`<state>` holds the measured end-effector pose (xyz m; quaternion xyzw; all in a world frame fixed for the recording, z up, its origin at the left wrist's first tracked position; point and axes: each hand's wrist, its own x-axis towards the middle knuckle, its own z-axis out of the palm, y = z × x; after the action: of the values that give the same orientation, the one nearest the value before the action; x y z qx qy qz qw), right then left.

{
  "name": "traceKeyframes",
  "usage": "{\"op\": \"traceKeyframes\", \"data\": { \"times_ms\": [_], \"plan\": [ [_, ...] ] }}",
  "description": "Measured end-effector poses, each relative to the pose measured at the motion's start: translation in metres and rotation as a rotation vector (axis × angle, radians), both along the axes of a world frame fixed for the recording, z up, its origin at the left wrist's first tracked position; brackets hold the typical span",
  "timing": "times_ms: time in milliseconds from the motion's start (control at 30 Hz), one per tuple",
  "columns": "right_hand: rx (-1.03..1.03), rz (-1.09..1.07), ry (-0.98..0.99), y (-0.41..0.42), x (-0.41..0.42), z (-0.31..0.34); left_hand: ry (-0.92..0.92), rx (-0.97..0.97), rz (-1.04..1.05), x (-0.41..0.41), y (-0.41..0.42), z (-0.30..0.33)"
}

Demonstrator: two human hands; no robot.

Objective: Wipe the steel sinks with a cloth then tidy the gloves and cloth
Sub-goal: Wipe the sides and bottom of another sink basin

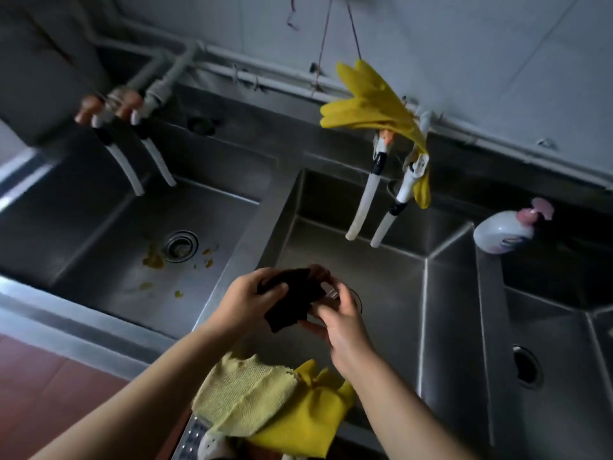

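Observation:
Over the middle steel sink (391, 280) both my hands hold a dark cloth (290, 298). My left hand (247, 298) grips its left edge; my right hand (336, 322) pinches its right side. A yellow rubber glove (308, 416) and a pale yellow knitted cloth (245, 393) lie draped on the sink's front rim below my wrists. Another yellow glove (374, 104) hangs over the taps (371, 194) behind the middle sink. The left sink (116, 234) has yellow food scraps around its drain (179, 245).
A white pump bottle with a pink top (507, 232) lies on the ledge at the right. A third sink (557, 343) is at the far right. Two more taps (139, 151) hang over the left sink. Red floor shows bottom left.

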<state>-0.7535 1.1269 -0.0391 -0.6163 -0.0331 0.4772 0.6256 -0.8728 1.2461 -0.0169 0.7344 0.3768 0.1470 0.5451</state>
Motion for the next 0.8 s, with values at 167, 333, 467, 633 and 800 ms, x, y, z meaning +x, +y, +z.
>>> {"op": "traceKeyframes", "data": {
  "times_ms": [167,333,467,633,800],
  "plan": [
    [-0.145,0.179,-0.412,0.034,-0.026,0.03,-0.166,-0.237,0.09,-0.048,0.03,0.035],
    [0.014,0.389,-0.463,0.105,-0.076,0.057,-0.195,-0.218,0.124,-0.109,0.085,0.049],
    [0.011,0.575,-0.647,0.179,-0.141,0.058,-0.165,-0.166,0.087,-0.174,0.147,0.046],
    [-0.229,0.649,-1.01,0.26,-0.22,0.026,0.022,-0.059,0.134,-0.254,0.224,0.021],
    [-0.301,0.579,-0.94,0.291,-0.254,0.003,0.295,0.111,0.119,-0.286,0.274,-0.015]
  ]
}}
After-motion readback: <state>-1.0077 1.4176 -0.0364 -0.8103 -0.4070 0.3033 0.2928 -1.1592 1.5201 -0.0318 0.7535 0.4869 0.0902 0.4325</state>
